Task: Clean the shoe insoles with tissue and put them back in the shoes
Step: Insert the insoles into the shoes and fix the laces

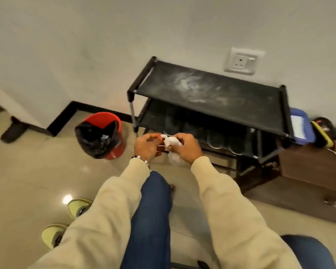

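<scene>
Head view: my left hand (146, 145) and right hand (185, 147) both pinch the white tissue (171, 142) in front of the shoe rack (211, 90); no insole visible. The 2 yellow-green shoes (79, 207) sit on the floor, lower left. Risk, I judge: thin tissue tears if my grips pull apart.

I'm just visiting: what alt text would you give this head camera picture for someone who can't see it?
Seen from above, a person's left hand and right hand hold a white tissue between them in front of a dusty black shoe rack. A red bin lined with a black bag stands left of the rack, and two yellow-green shoes lie on the floor.
</scene>
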`<state>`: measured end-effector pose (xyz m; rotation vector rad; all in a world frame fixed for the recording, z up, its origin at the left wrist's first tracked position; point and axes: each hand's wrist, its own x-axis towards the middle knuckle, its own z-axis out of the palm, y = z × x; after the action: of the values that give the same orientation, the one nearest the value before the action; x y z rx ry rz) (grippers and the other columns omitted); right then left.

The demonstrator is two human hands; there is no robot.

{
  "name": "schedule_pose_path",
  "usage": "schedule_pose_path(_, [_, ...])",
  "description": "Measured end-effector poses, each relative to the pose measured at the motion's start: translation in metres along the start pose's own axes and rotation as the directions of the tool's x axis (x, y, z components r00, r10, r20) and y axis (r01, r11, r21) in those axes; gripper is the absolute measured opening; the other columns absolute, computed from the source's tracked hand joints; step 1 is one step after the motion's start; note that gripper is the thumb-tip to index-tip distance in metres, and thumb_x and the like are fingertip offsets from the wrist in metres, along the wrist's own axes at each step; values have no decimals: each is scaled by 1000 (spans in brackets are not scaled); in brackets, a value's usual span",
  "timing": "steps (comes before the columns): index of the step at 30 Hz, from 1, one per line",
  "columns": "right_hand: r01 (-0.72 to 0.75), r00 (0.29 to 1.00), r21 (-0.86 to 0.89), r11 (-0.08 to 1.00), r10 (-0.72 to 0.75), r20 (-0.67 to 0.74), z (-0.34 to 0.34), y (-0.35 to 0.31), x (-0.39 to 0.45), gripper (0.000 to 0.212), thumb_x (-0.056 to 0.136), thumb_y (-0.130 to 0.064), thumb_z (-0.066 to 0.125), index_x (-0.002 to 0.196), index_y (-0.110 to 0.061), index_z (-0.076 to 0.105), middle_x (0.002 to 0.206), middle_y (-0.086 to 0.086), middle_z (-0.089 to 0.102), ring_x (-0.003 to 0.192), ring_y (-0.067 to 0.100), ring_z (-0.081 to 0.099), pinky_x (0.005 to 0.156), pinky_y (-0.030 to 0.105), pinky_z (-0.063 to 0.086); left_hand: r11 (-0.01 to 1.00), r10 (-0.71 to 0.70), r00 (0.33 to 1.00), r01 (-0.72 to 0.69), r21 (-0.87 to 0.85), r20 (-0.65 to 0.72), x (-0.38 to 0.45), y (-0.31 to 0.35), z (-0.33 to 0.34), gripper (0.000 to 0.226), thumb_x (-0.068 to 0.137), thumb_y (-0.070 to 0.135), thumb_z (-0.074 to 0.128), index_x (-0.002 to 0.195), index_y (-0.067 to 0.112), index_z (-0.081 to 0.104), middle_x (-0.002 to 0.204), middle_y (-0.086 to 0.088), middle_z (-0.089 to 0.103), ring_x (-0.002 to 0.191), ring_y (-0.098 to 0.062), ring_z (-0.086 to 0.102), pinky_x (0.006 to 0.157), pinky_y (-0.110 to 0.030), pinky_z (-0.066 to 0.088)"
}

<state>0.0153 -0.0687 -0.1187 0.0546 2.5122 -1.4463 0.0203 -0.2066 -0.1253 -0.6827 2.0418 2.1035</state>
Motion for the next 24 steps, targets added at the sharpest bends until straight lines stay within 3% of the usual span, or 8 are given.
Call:
schedule_pose_path(6, [-116,973,71,991,99,206,119,-38,90,18,80,-8,73,97,-8,70,94,7,66,87,20,60,77,33,48,996,-91,927,86,-32,-363,80,-15,-119,12,91,8,57,90,11,69,75,-6,70,64,-22,65,66,-34,59])
schedule_pose_path(8, [-176,957,103,979,145,250,159,-43,118,7,79,-7,72,83,-11,68,88,5,64,85,20,60,76,31,47,991,-133,896,124,-49,-423,102,-26,-148,12,89,8,59,91,10,71,75,-7,71,64,-23,66,66,-34,59])
schedule_pose_path(13, [-285,937,161,945,239,255,232,-49,180,27,81,-13,68,57,-16,56,64,0,60,77,21,61,72,31,49,978,-196,820,205,-43,-538,145,-50,-197,11,88,9,59,87,14,70,83,-10,72,72,-27,68,65,-33,57])
schedule_pose_path(16, [-263,935,319,910,159,316,264,-60,213,12,90,-12,58,92,-12,70,87,0,67,94,22,62,87,35,51,971,-219,800,236,-42,-559,170,-64,-212,15,87,8,59,91,14,73,84,-9,73,79,-28,71,67,-33,58])
schedule_pose_path(18, [-261,923,350,900,126,364,280,-64,231,34,93,-8,52,126,-13,60,110,0,60,103,21,56,95,38,48,970,-217,798,238,-36,-562,182,-69,-216,16,89,8,58,94,12,73,84,-10,73,79,-27,70,69,-33,58])
schedule_pose_path(19, [-257,922,316,913,134,364,286,-63,238,35,92,-8,51,125,-16,59,110,2,57,101,22,54,92,37,48,970,-222,796,242,-41,-562,187,-71,-217,16,89,8,58,95,11,73,85,-11,72,78,-26,70,68,-32,58])
schedule_pose_path(22, [-311,926,241,919,236,296,297,-47,248,18,85,-9,46,75,-20,57,85,4,54,85,26,52,82,42,51,966,-250,793,245,-85,-555,196,-72,-215,15,90,6,58,95,8,71,86,-13,71,72,-24,66,67,-30,56])
schedule_pose_path(24, [-366,919,230,902,312,239,292,-36,242,23,82,-10,46,62,-18,53,73,5,56,78,27,58,78,42,55,965,-255,797,243,-96,-548,196,-72,-211,14,90,5,57,93,9,70,84,-11,70,66,-20,64,60,-27,54])
